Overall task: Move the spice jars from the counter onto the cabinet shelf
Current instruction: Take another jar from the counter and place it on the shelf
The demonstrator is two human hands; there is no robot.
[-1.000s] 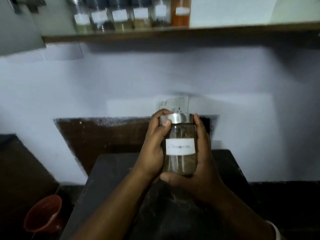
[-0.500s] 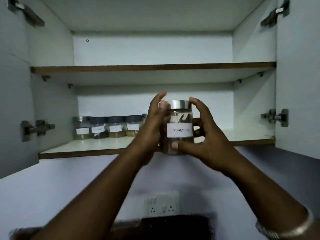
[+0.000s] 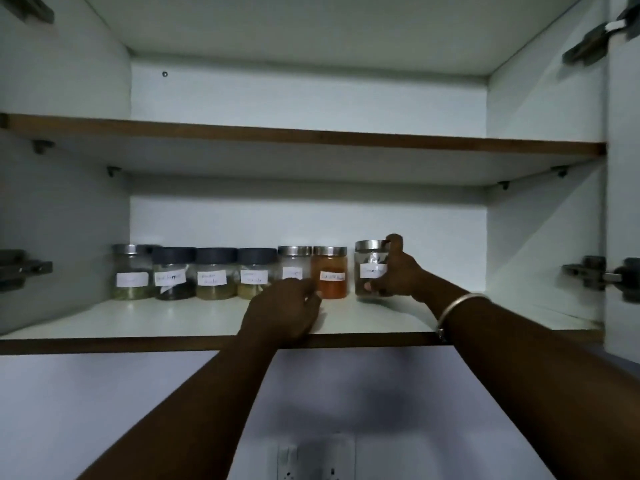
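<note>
A: Which parts of the body show?
B: Two bare forearms, left hand [image 3: 289, 308] and right hand [image 3: 398, 271], no sleeves.

A: What is worn?
B: A plain, pale metal bangle [image 3: 460, 303] circles the right wrist. The fingers [image 3: 394, 241] carry no visible rings.

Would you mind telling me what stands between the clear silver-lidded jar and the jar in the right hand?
Only the orange spice jar stands between them, seen in the head view.

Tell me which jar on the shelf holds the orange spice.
The orange jar, silver-lidded, second from the right end of the row, just left of the jar in the right hand. The others hold pale, greenish or dark contents.
</note>
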